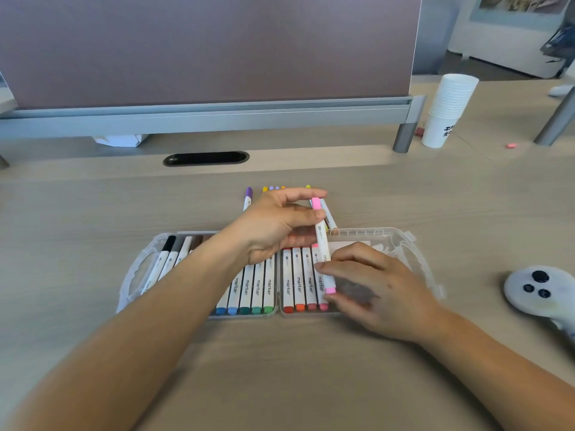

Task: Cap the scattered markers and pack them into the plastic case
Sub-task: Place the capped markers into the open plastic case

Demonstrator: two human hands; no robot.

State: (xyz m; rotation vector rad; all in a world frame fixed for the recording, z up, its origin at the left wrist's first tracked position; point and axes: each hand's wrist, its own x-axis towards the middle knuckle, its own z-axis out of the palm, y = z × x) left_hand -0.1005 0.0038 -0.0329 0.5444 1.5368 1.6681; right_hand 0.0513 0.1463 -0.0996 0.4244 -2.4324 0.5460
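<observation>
Clear glossy plastic case, matt wood-grain desk, white paper cups, brushed metal rail.

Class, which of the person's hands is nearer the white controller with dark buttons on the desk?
Right. The right hand grips the pink-capped marker over the clear plastic case, just left of the white controller; the left hand, holding the marker's top, lies farther left.

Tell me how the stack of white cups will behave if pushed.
The cup stack is tall over a narrow base, so a high push would probably tip it. It looks like paper: likely light and easily crushed.
</observation>
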